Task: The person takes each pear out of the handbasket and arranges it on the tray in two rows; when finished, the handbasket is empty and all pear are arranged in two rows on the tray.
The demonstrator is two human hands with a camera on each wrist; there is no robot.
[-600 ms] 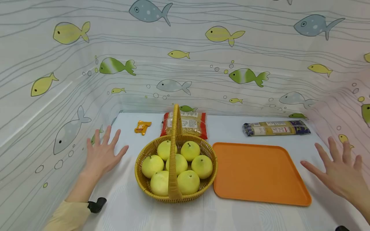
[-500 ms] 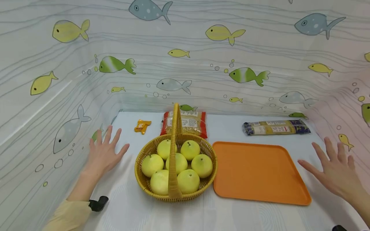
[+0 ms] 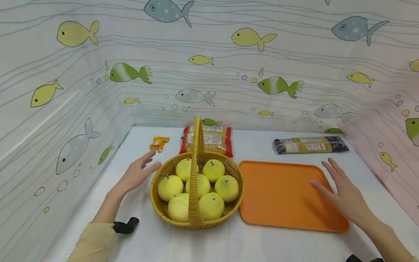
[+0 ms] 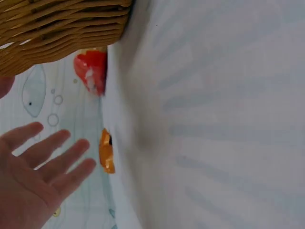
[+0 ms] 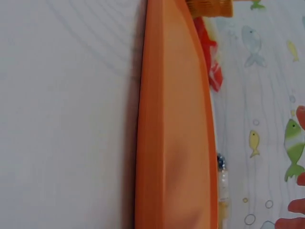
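Observation:
A woven basket with a tall arched handle holds several round yellow-green fruits with short stems. Just left of its rim is my left hand, fingers extended and thumb toward the basket; the left wrist view shows its palm holding nothing. An orange tray lies flat to the right of the basket. Over the tray's right side hovers my right hand, fingers spread and holding nothing. Only fingertips of it show at the edge of the right wrist view.
Behind the basket lies a red-edged clear food packet. A small orange wrapped packet sits back left, and a long clear packet with dark blue ends back right. Fish-printed fabric walls enclose the white table.
Both hands have moved inward: the left one to the right, close to the basket, and the right one to the left, over the tray. The basket, tray and packets stay in place.

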